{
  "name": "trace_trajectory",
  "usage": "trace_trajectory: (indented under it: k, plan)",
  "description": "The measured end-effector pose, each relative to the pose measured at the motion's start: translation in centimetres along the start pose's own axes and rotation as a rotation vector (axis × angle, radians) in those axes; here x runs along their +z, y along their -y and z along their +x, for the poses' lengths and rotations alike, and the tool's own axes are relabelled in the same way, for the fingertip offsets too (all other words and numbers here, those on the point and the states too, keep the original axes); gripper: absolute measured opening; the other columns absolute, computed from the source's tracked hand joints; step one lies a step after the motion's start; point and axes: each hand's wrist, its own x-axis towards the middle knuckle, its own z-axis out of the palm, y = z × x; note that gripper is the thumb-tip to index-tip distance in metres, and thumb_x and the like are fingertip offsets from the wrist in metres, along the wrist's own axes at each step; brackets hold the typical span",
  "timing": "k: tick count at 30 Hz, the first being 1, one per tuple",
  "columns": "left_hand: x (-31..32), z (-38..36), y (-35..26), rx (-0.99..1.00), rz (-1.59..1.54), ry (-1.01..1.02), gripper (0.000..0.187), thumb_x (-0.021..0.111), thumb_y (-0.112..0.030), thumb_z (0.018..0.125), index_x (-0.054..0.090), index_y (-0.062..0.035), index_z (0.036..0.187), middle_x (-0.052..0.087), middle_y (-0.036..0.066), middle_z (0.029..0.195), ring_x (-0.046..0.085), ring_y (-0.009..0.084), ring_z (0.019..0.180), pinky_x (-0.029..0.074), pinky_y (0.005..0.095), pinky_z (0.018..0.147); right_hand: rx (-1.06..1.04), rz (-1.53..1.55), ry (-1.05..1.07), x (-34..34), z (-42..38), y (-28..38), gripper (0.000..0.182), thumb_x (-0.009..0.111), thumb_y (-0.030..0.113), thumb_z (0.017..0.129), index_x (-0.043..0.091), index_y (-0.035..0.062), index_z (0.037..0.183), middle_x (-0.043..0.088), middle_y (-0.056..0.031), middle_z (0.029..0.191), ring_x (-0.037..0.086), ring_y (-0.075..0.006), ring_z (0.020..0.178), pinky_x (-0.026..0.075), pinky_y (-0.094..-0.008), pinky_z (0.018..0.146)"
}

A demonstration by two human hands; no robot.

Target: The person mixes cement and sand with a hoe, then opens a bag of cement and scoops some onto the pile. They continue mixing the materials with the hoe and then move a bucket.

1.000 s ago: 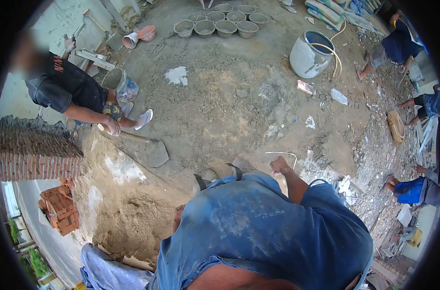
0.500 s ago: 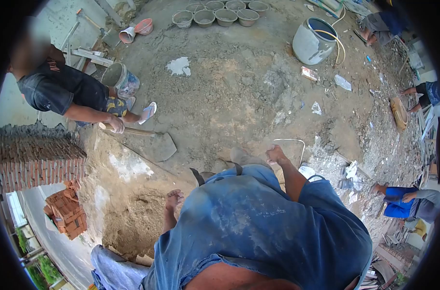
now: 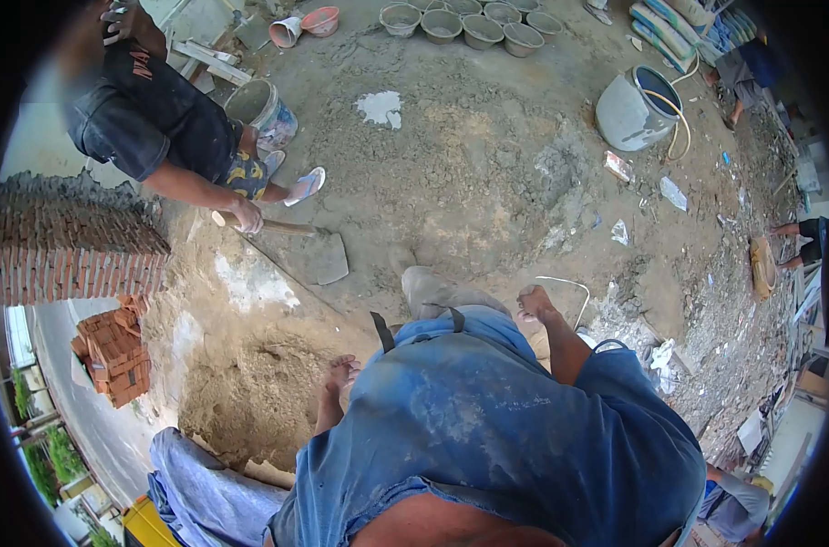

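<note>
My left hand hangs beside my blue shirt, fingers loosely bent and apart, with nothing visible in it. It is nearest to the sand heap. On the other side my right hand hangs over the ground, loosely curled, and nothing shows in it either. A thin white bent strip lies on the ground beyond it. Between my hands, a dusty grey shape, probably my footwear, shows past the shirt hem. Two dark strap ends stick out there too.
A co-worker at the left grips a shovel, its blade on the ground. Near them stand a bucket and a brick wall. Several mortar-filled tubs and a blue-grey drum stand ahead. Bricks are stacked left; rubble lies right.
My view has shifted, so the surroundings sit further right and lower. The grey shape shows more fully. The co-worker's other hand now shows near their head. My hands still hang loosely.
</note>
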Motion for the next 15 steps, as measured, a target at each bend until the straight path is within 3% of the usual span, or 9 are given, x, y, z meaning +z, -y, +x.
trace_trajectory:
  k: [5,7,8,11,12,14,15]
  plan:
    - [-2.4,0.7,-0.1,0.049,-0.076,-0.089,0.027,0.046,-0.002,0.081,0.053,-0.0042,0.107,0.064,0.007,0.083,0.060,0.0147,0.067,0.046,0.0251,0.056,-0.050,-0.115,0.009,3.0,3.6,6.0,0.018,0.054,0.010,0.076,0.055,-0.0010,0.091,0.061,-0.0117,0.077,0.065,-0.0232,0.060,0.053,-0.0340,0.047]
    - [-6.5,3.0,1.6,0.214,-0.152,0.256,0.021,0.047,0.000,0.081,0.057,-0.0027,0.099,0.064,0.010,0.086,0.061,0.0174,0.072,0.049,0.0294,0.062,-0.085,-0.160,0.018,5.0,4.8,9.2,0.021,0.052,0.009,0.076,0.055,-0.0040,0.093,0.061,-0.0127,0.077,0.066,-0.0242,0.061,0.052,-0.0330,0.045]
    - [-6.4,1.5,0.2,0.216,-0.149,0.243,0.021,0.047,0.000,0.081,0.057,-0.0027,0.099,0.064,0.010,0.086,0.061,0.0174,0.072,0.049,0.0294,0.062,-0.080,-0.188,0.033,5.9,4.5,11.5,0.022,0.052,0.009,0.077,0.056,-0.0026,0.094,0.062,-0.0124,0.079,0.066,-0.0236,0.061,0.053,-0.0324,0.046]
    - [-5.1,-1.9,-1.9,0.174,-0.223,-0.052,0.013,0.052,-0.002,0.081,0.058,-0.0038,0.092,0.064,0.010,0.082,0.060,0.0186,0.068,0.049,0.0297,0.060,-0.113,-0.182,0.081,9.9,5.4,16.7,0.022,0.052,0.011,0.077,0.056,0.0028,0.096,0.061,-0.0100,0.079,0.065,-0.0213,0.060,0.053,-0.0323,0.049]
    - [-5.5,-2.1,-2.7,0.170,-0.218,-0.060,0.013,0.052,-0.002,0.081,0.058,-0.0038,0.092,0.064,0.010,0.082,0.060,0.0186,0.068,0.049,0.0297,0.060,-0.160,-0.151,0.100,11.2,5.9,18.5,0.021,0.053,0.013,0.077,0.055,0.0068,0.097,0.060,-0.0078,0.077,0.064,-0.0196,0.059,0.052,-0.0328,0.050]
    - [-6.4,-3.6,-4.2,0.378,-0.308,0.126,0.015,0.053,-0.004,0.081,0.057,-0.0044,0.095,0.062,0.006,0.079,0.058,0.0156,0.062,0.045,0.0251,0.056,-0.175,-0.173,0.136,13.8,5.5,22.2,0.023,0.053,0.013,0.077,0.055,0.0067,0.099,0.060,-0.0074,0.078,0.064,-0.0195,0.060,0.053,-0.0329,0.051]
    - [-7.1,-3.9,-4.8,0.370,-0.311,0.114,0.015,0.053,-0.004,0.081,0.057,-0.0044,0.095,0.062,0.006,0.079,0.058,0.0156,0.062,0.045,0.0251,0.056,-0.200,-0.199,0.166,15.0,5.5,23.8,0.025,0.054,0.014,0.077,0.055,0.0067,0.101,0.060,-0.0070,0.079,0.063,-0.0195,0.061,0.053,-0.0329,0.052]
